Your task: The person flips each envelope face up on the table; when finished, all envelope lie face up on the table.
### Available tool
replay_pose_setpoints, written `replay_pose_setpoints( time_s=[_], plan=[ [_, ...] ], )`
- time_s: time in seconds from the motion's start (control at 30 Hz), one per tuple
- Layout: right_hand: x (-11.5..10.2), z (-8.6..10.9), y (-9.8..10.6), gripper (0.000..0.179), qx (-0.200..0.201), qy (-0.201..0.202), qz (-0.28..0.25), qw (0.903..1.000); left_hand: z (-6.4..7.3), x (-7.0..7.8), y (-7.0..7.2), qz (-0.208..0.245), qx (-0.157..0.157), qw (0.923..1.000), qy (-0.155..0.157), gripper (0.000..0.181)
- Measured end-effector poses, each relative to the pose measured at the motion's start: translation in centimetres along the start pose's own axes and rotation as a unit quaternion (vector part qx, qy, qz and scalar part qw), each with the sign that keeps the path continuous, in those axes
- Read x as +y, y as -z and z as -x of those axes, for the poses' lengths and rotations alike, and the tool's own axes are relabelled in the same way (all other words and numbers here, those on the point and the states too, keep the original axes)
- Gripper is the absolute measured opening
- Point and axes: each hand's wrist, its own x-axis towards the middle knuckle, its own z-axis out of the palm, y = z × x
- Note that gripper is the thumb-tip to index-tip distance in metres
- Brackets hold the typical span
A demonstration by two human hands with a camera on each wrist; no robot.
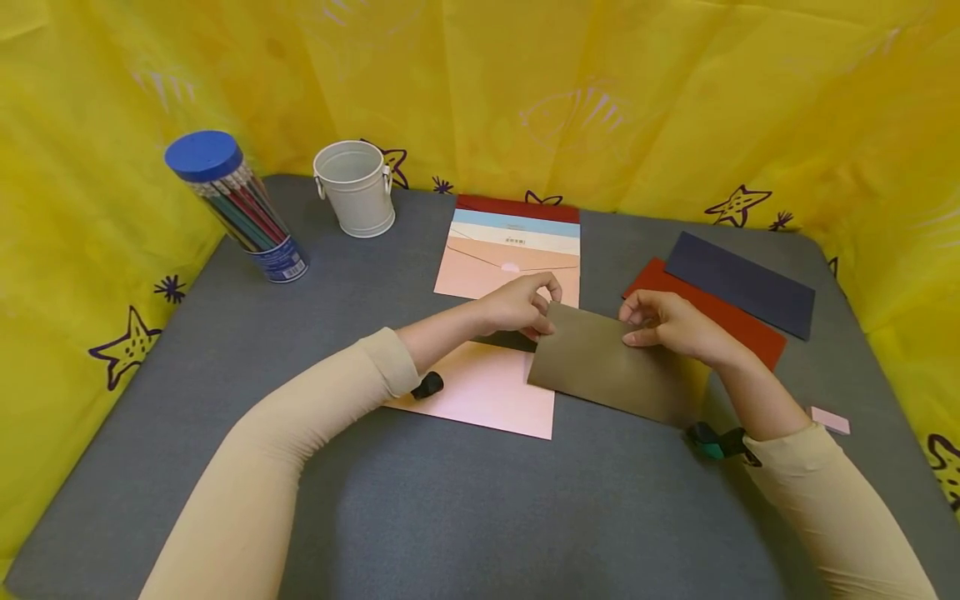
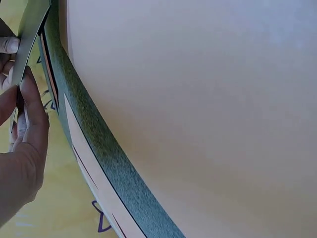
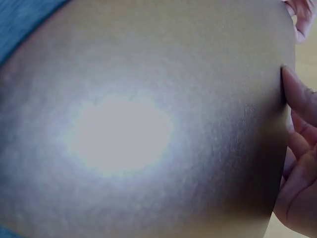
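A brown-gold envelope is held up by both hands, tilted over the table. At its upper left corner my left hand pinches it between thumb and fingers. My right hand grips the top edge, thumb on the near face and fingers behind, as the right wrist view shows with the envelope's face filling most of it. Under my left forearm lies a pale pink envelope, partly covered. Beyond the hands is an overlapping row of envelopes in pink, peach, white, light blue and dark red.
At right, a navy envelope overlaps a red envelope. A small pink block lies near my right sleeve. A blue-lidded tub of pencils and a white pail stand at the back left. Yellow cloth surrounds the grey table.
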Motion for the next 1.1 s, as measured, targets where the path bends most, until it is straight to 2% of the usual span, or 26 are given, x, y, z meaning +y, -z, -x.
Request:
replay_pose_setpoints(
  time_s=[0.1, 0.33, 0.6, 0.73, 0.87, 1.0, 1.1],
  plan=[
    [-0.3, 0.0, 0.0, 0.027, 0.016, -0.006, 0.002, 0.9998, 0.4, -0.2, 0.7, 0.019, 0.006, 0.9998, 0.0, 0.034],
    [-0.6, 0.2, 0.7, 0.037, 0.067, -0.062, 0.026, 0.9955, 1.4, -0.6, 2.5, 0.043, 0.027, 0.9987, 0.001, 0.033],
    [-0.2, 0.2, 1.5, 0.043, 0.067, -0.086, -0.002, 0.994, 2.5, -1.4, 4.4, 0.071, 0.043, 0.9964, 0.016, 0.034],
    [0.4, 0.1, 1.7, 0.04, 0.071, -0.102, -0.035, 0.9916, 3.0, -1.5, 5.2, 0.078, 0.054, 0.9951, 0.027, 0.034],
    [0.9, 0.0, 1.8, 0.039, 0.058, -0.112, -0.076, 0.9892, 3.4, -1.7, 6.0, 0.084, 0.067, 0.9936, 0.034, 0.034],
    [1.2, -0.1, 1.8, 0.038, 0.04, -0.106, -0.123, 0.9859, 3.8, -2.0, 6.7, 0.097, 0.077, 0.9918, 0.032, 0.035],
    [1.4, 0.0, 1.7, 0.032, 0.032, -0.093, -0.177, 0.9792, 4.0, -2.3, 7.2, 0.101, 0.091, 0.9901, 0.036, 0.036]
  ],
)
